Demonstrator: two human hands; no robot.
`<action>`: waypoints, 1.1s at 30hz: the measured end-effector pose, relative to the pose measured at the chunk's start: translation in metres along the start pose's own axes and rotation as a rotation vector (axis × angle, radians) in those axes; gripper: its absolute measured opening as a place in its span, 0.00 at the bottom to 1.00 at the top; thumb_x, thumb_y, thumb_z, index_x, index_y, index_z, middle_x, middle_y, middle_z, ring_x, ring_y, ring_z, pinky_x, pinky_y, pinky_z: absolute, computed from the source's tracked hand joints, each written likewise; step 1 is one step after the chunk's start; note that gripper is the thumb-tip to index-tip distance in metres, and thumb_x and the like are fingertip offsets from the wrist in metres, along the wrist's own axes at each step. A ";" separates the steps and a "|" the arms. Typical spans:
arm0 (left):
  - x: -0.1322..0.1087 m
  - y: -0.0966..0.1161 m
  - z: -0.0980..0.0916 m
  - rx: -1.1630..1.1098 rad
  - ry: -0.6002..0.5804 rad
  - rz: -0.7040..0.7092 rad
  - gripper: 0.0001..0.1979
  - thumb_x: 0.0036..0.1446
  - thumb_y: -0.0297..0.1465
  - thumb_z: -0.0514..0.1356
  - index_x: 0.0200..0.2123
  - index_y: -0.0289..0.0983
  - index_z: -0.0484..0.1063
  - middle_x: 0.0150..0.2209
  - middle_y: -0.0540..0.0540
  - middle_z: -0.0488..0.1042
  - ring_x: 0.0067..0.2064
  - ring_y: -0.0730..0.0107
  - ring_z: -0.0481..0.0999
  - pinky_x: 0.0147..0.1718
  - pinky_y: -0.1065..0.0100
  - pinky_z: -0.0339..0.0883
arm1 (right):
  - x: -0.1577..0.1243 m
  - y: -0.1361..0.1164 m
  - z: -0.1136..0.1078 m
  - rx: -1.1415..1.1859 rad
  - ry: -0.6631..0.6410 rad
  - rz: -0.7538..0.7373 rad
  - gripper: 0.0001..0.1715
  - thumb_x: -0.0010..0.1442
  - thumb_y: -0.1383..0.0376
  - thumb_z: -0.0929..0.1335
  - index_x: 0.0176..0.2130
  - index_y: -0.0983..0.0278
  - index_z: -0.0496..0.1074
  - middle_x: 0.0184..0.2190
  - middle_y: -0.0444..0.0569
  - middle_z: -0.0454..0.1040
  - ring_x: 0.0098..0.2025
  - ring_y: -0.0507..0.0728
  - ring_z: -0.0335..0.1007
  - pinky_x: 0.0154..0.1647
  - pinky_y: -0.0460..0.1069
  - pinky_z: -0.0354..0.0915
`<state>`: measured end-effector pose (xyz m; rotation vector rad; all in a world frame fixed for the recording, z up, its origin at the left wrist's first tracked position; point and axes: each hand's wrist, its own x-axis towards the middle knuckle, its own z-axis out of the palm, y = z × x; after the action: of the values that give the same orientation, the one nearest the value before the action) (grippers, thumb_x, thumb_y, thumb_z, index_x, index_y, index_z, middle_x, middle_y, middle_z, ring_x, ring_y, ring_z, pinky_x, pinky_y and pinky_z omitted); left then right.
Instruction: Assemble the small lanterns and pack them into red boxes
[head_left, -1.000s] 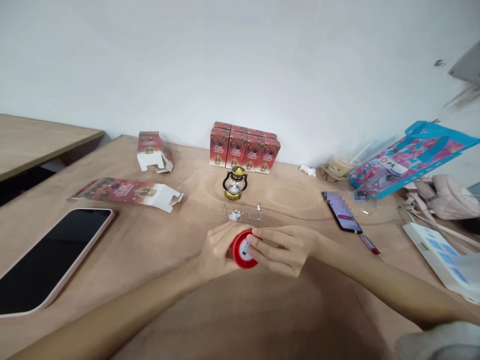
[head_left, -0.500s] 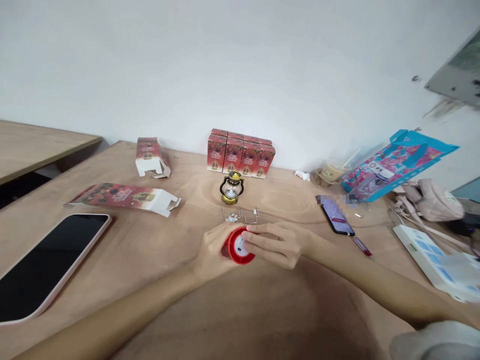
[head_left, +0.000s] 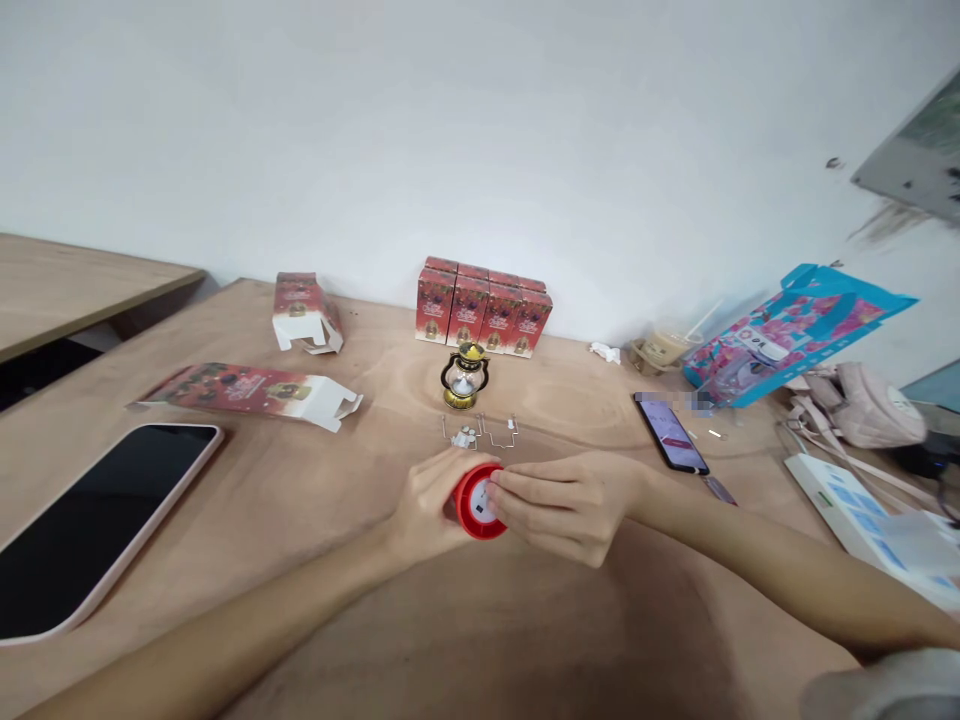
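My left hand (head_left: 426, 512) is wrapped round a red, round plastic piece (head_left: 464, 508), whose open end faces me. Inside its rim sits a white disc (head_left: 478, 496) with a small dark slot. My right hand (head_left: 574, 505) has its fingers close together, their tips against the right side of the disc; whether something small is pinched there is hidden. Just beyond the hands lie thin bent wire handles (head_left: 500, 444) and several small white pieces (head_left: 463, 437). Behind them stands a small black-and-gold lantern (head_left: 464, 378) with a clear middle.
Red printed boxes (head_left: 471, 312) stand in rows by the wall. An opened box (head_left: 304, 315) and a flattened one (head_left: 244, 390) lie left, near a large phone (head_left: 97, 530). At right are another phone (head_left: 670, 432), a drink cup (head_left: 664, 347), a blue bag (head_left: 795, 335) and a power strip (head_left: 855, 520).
My right hand has shifted slightly down and toward me, its fingertips still at the white disc. The red piece has tilted and dropped a little in my left hand.
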<state>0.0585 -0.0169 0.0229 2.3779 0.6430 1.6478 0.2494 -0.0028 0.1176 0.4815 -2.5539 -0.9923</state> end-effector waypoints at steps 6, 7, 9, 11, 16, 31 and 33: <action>-0.001 0.001 0.001 -0.010 0.001 0.053 0.14 0.54 0.31 0.60 0.43 0.33 0.68 0.34 0.41 0.77 0.33 0.65 0.77 0.32 0.65 0.74 | 0.001 -0.004 0.000 -0.008 -0.016 -0.043 0.09 0.60 0.67 0.65 0.34 0.67 0.75 0.37 0.50 0.78 0.39 0.55 0.76 0.47 0.49 0.72; 0.000 0.001 0.002 -0.012 -0.001 0.066 0.13 0.54 0.31 0.60 0.43 0.32 0.68 0.34 0.41 0.77 0.33 0.65 0.77 0.32 0.65 0.74 | 0.001 -0.005 0.000 -0.005 -0.018 -0.048 0.09 0.60 0.67 0.65 0.33 0.67 0.74 0.37 0.50 0.78 0.39 0.54 0.76 0.46 0.49 0.72; 0.000 0.001 0.002 -0.007 -0.011 0.081 0.12 0.55 0.30 0.59 0.43 0.32 0.68 0.34 0.41 0.77 0.33 0.66 0.77 0.33 0.65 0.74 | 0.001 -0.007 0.000 -0.004 -0.018 -0.051 0.09 0.60 0.67 0.65 0.33 0.68 0.74 0.36 0.51 0.78 0.39 0.54 0.76 0.46 0.49 0.72; 0.001 0.001 0.002 0.000 -0.022 0.081 0.12 0.55 0.30 0.59 0.43 0.33 0.67 0.34 0.42 0.77 0.33 0.66 0.77 0.33 0.65 0.74 | 0.000 -0.007 0.000 -0.006 -0.019 -0.056 0.09 0.60 0.68 0.64 0.33 0.69 0.74 0.36 0.52 0.78 0.39 0.55 0.76 0.46 0.49 0.72; 0.002 0.002 0.002 0.013 -0.041 0.083 0.13 0.54 0.30 0.60 0.43 0.34 0.68 0.33 0.42 0.77 0.33 0.65 0.77 0.32 0.66 0.73 | 0.000 -0.005 0.000 -0.003 -0.005 -0.100 0.10 0.60 0.69 0.63 0.31 0.68 0.73 0.33 0.51 0.78 0.37 0.55 0.76 0.44 0.50 0.72; -0.008 0.004 0.004 0.277 0.054 -0.029 0.28 0.60 0.37 0.53 0.61 0.37 0.51 0.46 0.36 0.69 0.46 0.57 0.71 0.40 0.58 0.71 | 0.015 -0.057 0.008 0.161 0.215 0.957 0.24 0.57 0.59 0.70 0.47 0.74 0.69 0.42 0.62 0.74 0.44 0.57 0.73 0.43 0.49 0.73; -0.011 0.003 0.006 0.301 0.082 -0.017 0.30 0.61 0.40 0.51 0.62 0.36 0.48 0.48 0.35 0.66 0.49 0.54 0.68 0.42 0.55 0.69 | 0.024 -0.063 0.018 0.195 0.330 1.097 0.28 0.54 0.55 0.71 0.48 0.71 0.67 0.44 0.63 0.73 0.48 0.59 0.72 0.46 0.51 0.72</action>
<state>0.0619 -0.0236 0.0125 2.5040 0.9866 1.7574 0.2318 -0.0469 0.0658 -0.6269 -2.0898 -0.2247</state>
